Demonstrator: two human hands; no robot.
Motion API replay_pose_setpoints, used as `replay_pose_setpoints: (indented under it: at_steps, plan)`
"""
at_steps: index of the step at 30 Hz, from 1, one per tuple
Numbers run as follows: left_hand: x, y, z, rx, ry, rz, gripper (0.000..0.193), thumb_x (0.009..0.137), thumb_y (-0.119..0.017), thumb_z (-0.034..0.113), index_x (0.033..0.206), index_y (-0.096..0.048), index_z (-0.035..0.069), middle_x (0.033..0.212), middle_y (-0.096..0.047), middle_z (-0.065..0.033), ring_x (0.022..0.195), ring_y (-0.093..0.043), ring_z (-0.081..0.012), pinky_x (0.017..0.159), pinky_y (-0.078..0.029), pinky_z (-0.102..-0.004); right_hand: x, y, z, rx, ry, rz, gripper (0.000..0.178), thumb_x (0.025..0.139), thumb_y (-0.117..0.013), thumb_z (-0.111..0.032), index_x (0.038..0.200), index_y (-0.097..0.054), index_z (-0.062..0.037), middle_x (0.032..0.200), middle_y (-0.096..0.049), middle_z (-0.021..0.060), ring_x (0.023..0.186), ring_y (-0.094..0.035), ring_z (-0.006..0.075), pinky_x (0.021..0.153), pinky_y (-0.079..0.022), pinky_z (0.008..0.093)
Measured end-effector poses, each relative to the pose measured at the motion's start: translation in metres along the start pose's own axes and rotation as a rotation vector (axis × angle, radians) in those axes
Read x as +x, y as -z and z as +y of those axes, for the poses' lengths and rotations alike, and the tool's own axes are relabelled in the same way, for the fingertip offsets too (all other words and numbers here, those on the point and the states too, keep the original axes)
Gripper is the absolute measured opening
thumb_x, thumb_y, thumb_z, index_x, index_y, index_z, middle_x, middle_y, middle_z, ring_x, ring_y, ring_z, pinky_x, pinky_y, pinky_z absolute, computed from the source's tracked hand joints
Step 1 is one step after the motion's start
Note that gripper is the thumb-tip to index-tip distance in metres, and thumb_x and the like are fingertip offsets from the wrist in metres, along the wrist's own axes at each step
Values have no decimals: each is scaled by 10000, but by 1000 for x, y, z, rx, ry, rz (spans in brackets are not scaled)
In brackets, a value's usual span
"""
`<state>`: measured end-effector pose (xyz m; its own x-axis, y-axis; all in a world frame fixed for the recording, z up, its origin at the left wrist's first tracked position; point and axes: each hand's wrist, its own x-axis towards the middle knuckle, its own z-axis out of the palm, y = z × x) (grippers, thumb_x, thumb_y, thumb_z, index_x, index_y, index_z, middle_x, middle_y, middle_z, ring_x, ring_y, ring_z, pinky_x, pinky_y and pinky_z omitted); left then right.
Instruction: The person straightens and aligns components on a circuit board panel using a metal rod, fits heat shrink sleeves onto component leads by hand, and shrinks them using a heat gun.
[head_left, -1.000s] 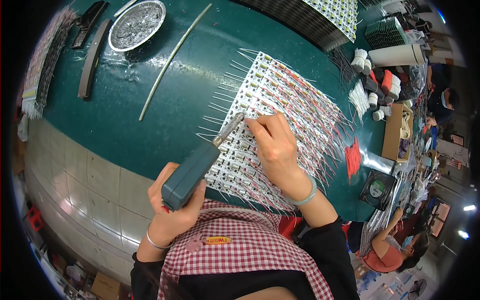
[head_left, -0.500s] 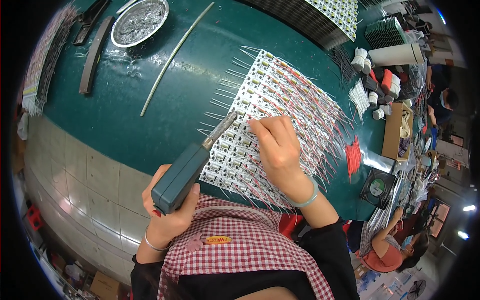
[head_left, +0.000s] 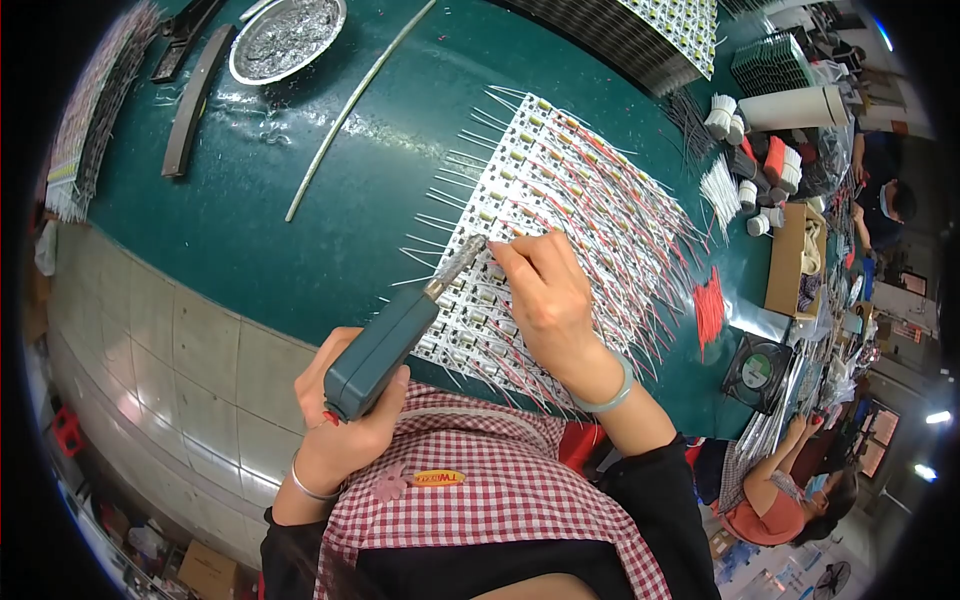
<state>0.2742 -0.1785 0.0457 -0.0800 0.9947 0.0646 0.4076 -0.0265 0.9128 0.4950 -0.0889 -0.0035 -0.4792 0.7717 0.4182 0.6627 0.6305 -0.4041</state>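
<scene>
My left hand (head_left: 345, 415) grips a dark green soldering gun (head_left: 380, 350). Its grey tip points up and to the right, down onto a panel of small white circuit boards (head_left: 487, 215). Just right of that tip, my right hand (head_left: 550, 300) pinches thumb and forefinger close to the boards. What lies between those fingers is too small to make out. Thin red and white wires (head_left: 625, 215) fan out rightward from the panel and pass under and beside my right hand. Short pale wires (head_left: 435, 205) stick out along the panel's left edge.
On the green table (head_left: 250, 240) lie a round metal dish (head_left: 285, 40), a pale rod (head_left: 355, 105) and a brown bar (head_left: 200, 100). Right of the panel are a red wire bundle (head_left: 709, 312), a small fan (head_left: 757, 370) and a cardboard box (head_left: 790, 260). Another person (head_left: 765, 510) works at the right.
The soldering gun and my left hand have moved slightly right. My right fingertips have shifted a little left, closer to the gun's tip. The panel has shifted slightly.
</scene>
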Motion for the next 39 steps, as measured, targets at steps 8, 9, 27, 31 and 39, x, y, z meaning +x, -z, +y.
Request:
replay_pose_setpoints:
  at_steps: [8, 9, 27, 31, 39]
  plan:
    - [-1, 0, -2, 0, -4, -13, 153, 735, -720, -78, 875, -675, -36, 816, -629, -112, 659, -594, -207, 579, -470, -302, 1, 1, -2, -28, -4, -16, 358, 691, -632, 63, 1048, -653, 68, 937, -586, 126, 815, -551, 269, 640, -487, 343]
    - [-1, 0, -2, -1, -4, -14, 153, 735, -720, -78, 875, -675, -36, 816, -629, -112, 659, -594, -207, 579, -470, -302, 1, 1, -2, -29, -4, -16, 358, 691, -632, 63, 1048, -653, 68, 937, -586, 126, 815, -551, 269, 640, -487, 343]
    - [-16, 12, 0, 0, 109, -6, 207, 737, -712, -67, 943, -692, -67, 941, -673, -161, 752, -671, -229, 659, -524, -295, 2, 2, -5, -40, 44, 56, 339, 684, -646, 56, 1023, -657, 60, 919, -585, 122, 799, -554, 266, 618, -485, 336]
    - [-19, 13, -2, 16, 53, -23, 205, 741, -716, -70, 944, -690, -64, 947, -676, -161, 754, -673, -225, 661, -528, -297, -4, 5, -16, -15, 40, 77, 321, 680, -655, 44, 1001, -675, 50, 876, -586, 112, 772, -559, 261, 593, -477, 333]
    - [-24, 10, -4, 1, 31, -10, 195, 751, -721, -76, 941, -682, -56, 926, -671, -155, 749, -667, -220, 657, -527, -297, -9, 0, -19, 4, -13, 28, 291, 722, -676, 34, 1013, -677, 44, 879, -585, 103, 782, -560, 244, 584, -472, 337]
